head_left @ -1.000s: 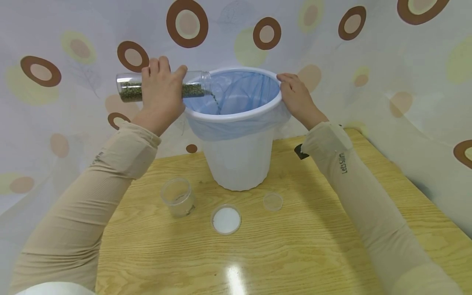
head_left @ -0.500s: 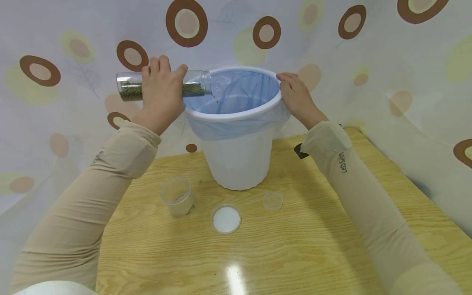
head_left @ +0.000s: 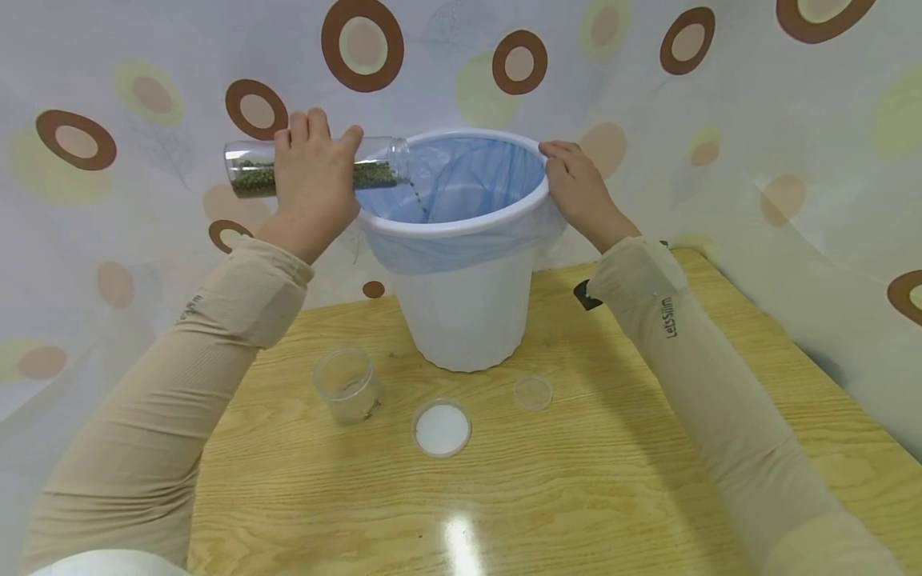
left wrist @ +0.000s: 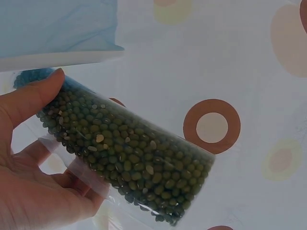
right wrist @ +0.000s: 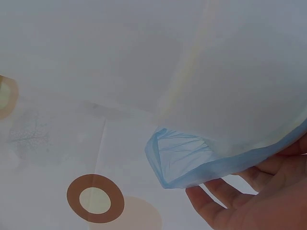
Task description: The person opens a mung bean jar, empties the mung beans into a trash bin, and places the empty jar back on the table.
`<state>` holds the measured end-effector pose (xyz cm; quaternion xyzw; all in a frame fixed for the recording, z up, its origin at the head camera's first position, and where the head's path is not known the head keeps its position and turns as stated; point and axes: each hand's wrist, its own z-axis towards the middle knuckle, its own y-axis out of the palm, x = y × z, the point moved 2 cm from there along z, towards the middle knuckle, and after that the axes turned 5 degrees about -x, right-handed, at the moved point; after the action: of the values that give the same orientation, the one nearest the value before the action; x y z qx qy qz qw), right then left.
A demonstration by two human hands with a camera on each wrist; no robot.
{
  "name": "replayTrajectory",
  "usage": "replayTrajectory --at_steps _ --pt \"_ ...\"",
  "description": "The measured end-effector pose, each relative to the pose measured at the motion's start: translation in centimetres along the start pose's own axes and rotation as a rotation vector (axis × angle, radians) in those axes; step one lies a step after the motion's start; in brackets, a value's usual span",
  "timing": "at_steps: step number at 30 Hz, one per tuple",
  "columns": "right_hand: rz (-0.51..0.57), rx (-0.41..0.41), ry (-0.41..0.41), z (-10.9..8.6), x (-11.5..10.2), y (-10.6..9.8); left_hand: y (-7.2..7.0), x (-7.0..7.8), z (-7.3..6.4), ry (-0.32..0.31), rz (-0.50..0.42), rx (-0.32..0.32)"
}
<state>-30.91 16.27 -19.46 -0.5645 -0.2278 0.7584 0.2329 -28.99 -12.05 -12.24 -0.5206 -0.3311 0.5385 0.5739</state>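
My left hand [head_left: 314, 184] grips a clear plastic jar [head_left: 250, 152] of green mung beans [left wrist: 129, 148], its thumb and fingers wrapped round the sides. Lying almost level, the jar has its mouth at the left side of the trash can's rim [head_left: 461, 230], and a thin string of beans drops from it into the can. A blue liner bag [head_left: 450, 254] lines the white trash can [head_left: 468, 320] and folds over its rim. On the opposite side my right hand [head_left: 582, 192] holds the rim and the liner; in the right wrist view its fingers [right wrist: 206, 203] lie under the bag's edge.
On the wooden table [head_left: 504, 496], in front of the can, stand an open clear tub [head_left: 349, 392], a round lid with a white inside [head_left: 442, 430] and a small clear disc [head_left: 533, 393]. Patterned sheeting [head_left: 432, 48] hangs close behind the can.
Beans keep dropping from the jar; the stream thinned to a few beans half a second ago and shows as a string again now. Both hands stay almost where they were.
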Motion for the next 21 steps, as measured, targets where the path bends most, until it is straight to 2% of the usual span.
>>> replayTrajectory --at_steps 8,21 --pt "0.006 -0.001 0.001 -0.04 0.0 0.06 0.07 -0.1 -0.14 0.003 -0.009 0.009" --pt "0.013 0.003 0.009 -0.1 0.0 0.08 -0.12 -0.07 0.08 -0.004 0.012 -0.015"
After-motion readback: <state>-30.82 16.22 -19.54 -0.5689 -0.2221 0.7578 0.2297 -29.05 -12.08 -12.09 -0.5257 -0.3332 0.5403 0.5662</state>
